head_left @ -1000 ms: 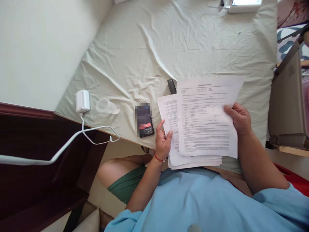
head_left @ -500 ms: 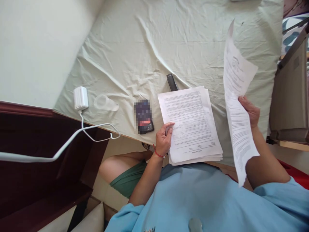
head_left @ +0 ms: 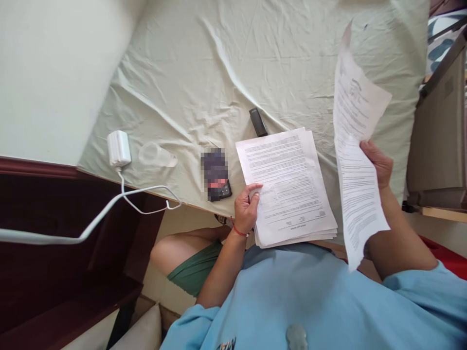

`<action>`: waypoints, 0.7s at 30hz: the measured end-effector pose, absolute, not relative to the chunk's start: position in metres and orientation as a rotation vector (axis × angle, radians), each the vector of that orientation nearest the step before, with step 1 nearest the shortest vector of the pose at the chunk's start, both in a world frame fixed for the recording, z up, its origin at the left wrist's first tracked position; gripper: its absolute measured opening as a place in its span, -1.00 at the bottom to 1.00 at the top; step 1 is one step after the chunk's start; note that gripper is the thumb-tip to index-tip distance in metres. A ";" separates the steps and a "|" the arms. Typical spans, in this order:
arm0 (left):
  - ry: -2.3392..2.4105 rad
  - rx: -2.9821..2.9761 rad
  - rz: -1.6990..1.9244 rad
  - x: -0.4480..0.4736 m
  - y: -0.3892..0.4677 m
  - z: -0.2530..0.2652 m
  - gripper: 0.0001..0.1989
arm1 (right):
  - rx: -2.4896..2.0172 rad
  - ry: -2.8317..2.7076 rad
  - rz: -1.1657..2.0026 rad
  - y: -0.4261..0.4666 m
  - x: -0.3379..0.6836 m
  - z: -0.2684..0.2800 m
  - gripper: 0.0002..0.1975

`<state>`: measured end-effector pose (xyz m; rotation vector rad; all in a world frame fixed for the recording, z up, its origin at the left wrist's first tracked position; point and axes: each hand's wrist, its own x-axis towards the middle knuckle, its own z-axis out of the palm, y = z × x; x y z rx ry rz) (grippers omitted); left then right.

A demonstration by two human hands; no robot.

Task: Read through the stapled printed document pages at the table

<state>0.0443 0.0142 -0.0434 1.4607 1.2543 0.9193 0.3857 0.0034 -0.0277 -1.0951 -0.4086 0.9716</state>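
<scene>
A stack of printed paper sheets (head_left: 288,175) rests at the near edge of the cloth-covered table. My left hand (head_left: 246,208) is closed on the left side of this stack, with the thumb and index finger on the top sheet. Over on the right, my right hand (head_left: 378,164) pinches the right edge of a separate printed sheet (head_left: 359,160). That sheet is raised, curved and standing on its long axis, apart from the stack. Partly under the stack's far edge lies a black stapler-like object (head_left: 258,122).
A dark phone-like device (head_left: 221,187), partly blurred, lies left of the stack. Farther left are a translucent plastic cup (head_left: 156,154) on its side and a white power adapter (head_left: 119,148) with a white cable (head_left: 102,209). A grey panel (head_left: 438,131) stands beyond the table's right side.
The raised sheet in my right hand has swung slightly left, its lower end most. My left hand keeps its hold on the stack. The whole view has shifted a little.
</scene>
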 end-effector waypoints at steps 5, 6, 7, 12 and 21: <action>1.227 1.490 0.961 0.045 0.013 -0.047 -0.67 | -1.117 -0.376 0.933 0.004 0.386 -0.030 -0.80; 1.220 1.492 0.971 0.045 0.013 -0.048 -0.66 | -1.112 -0.369 0.934 0.004 0.386 -0.030 -0.82; 1.213 1.490 0.981 0.045 0.014 -0.049 -0.64 | -1.109 -0.366 0.935 0.004 0.386 -0.030 -0.84; 1.173 1.442 1.016 0.046 0.014 -0.052 -0.54 | -1.085 -0.381 0.974 0.004 0.381 -0.022 -0.90; 1.119 1.353 1.016 0.047 0.012 -0.056 -0.38 | -1.079 -0.367 1.052 0.004 0.369 -0.013 -0.76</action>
